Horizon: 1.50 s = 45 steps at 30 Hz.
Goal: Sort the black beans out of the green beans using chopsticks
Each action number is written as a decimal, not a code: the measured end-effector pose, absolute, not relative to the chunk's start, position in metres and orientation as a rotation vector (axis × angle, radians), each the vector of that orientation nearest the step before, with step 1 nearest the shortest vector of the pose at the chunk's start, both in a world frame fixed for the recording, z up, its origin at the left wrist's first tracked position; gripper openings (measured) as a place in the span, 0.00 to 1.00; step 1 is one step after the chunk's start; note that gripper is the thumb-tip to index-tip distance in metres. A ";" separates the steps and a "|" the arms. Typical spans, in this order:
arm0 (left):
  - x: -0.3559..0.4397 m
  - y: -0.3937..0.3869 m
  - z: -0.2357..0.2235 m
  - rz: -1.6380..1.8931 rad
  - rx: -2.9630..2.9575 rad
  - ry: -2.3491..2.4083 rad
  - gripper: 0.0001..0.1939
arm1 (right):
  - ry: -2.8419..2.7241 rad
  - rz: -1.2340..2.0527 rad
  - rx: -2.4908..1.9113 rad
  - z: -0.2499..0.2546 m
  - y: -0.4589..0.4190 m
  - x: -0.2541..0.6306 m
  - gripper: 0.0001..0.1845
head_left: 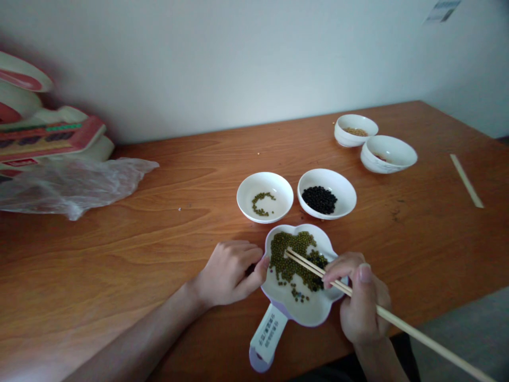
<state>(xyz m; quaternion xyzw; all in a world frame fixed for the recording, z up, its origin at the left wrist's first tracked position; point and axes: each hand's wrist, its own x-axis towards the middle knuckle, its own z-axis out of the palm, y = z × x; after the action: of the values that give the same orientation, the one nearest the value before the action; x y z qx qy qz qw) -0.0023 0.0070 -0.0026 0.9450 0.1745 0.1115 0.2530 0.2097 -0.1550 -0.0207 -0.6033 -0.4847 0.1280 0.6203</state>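
My right hand point(363, 302) is closed round a pair of wooden chopsticks point(397, 320), whose tips meet among green mung beans point(284, 244). The beans lie in a white, flower-shaped dish point(314, 313) with a lilac rim and a short handle bearing a printed label point(269, 331). My left hand point(234, 270) is closed at the dish's left edge, thumb and forefinger pinching the rim. Just behind the dish, a white bowl point(242, 204) contains a few green beans. Beside it stands another white bowl point(347, 197) with black beans point(319, 200). Whether the chopstick tips grip a bean cannot be made out.
Two more white bowls stand back right: one point(345, 139) with yellowish grains, one point(397, 154) with a little reddish content. A pale flat strip point(466, 180) lies far right. Clear plastic film point(83, 183) and a toy keyboard point(59, 139) occupy the left of the wooden table point(191, 185).
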 end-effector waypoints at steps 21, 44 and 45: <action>-0.002 0.006 -0.002 0.343 2.572 0.460 0.20 | -1.346 0.294 -1.519 -0.013 -0.155 0.213 0.30; -0.002 0.006 -0.002 0.327 2.580 0.469 0.20 | -1.193 0.356 -1.470 -0.015 -0.154 0.212 0.36; -0.002 0.006 -0.002 0.324 2.579 0.470 0.20 | -1.204 0.353 -1.479 -0.015 -0.153 0.212 0.36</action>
<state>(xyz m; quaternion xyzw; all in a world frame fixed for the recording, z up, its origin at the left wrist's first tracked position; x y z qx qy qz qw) -0.0019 0.0063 -0.0022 0.9460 0.1725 0.1188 0.2475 0.2121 -0.1534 -0.0149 -0.6288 -0.5119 0.1503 0.5657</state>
